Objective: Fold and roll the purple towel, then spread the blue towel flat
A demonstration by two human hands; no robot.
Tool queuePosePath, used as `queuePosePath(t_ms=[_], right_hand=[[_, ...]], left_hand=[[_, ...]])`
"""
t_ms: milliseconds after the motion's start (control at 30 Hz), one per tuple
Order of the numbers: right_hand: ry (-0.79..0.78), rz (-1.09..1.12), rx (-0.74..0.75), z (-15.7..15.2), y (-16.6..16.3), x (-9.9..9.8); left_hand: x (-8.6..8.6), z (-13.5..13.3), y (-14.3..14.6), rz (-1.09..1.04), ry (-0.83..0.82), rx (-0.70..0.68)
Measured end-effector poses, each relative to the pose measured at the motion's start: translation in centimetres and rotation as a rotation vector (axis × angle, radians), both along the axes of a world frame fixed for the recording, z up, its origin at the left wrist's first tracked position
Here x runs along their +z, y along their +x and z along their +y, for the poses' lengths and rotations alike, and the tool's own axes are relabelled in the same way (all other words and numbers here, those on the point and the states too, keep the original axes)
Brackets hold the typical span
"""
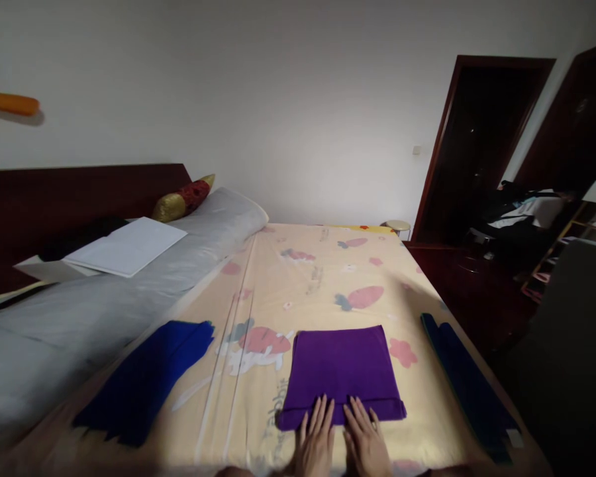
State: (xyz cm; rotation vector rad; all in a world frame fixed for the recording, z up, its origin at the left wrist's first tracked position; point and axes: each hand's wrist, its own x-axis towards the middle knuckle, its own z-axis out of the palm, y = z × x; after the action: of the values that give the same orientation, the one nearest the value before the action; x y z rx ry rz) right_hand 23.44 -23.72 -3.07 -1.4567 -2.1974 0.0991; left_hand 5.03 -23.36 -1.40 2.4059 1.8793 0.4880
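Observation:
A folded purple cloth point(340, 368) lies flat on the cream patterned bed sheet point(322, 265) just in front of me. My left hand point(316, 440) rests flat with fingers stretched out, fingertips on the cloth's near edge. Beside it, my right hand point(365, 440) lies the same way, fingers apart and pressing the same near edge. Neither hand grips anything.
A bright blue cloth point(146, 377) lies on the bed to the left, a dark blue folded cloth point(469, 381) along the right edge. A grey bolster point(144, 285) carries white paper point(126, 246) and a red-gold cushion point(183, 199). Dark doors point(481, 142) and cluttered furniture stand right.

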Motion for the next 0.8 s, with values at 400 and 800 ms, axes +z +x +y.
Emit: queuePosePath(t_ms=[400,800], right_hand=[[-0.060,-0.051,-0.327,-1.4,7.2,0.4],[-0.051,-0.071,-0.237,-0.4,9.2,-1.8]], left_hand=[[0.9,-0.9,-3.4,0.089,0.127,0.300],[-2.3,-1.3,-6.0,0.010,0.219,0.189]])
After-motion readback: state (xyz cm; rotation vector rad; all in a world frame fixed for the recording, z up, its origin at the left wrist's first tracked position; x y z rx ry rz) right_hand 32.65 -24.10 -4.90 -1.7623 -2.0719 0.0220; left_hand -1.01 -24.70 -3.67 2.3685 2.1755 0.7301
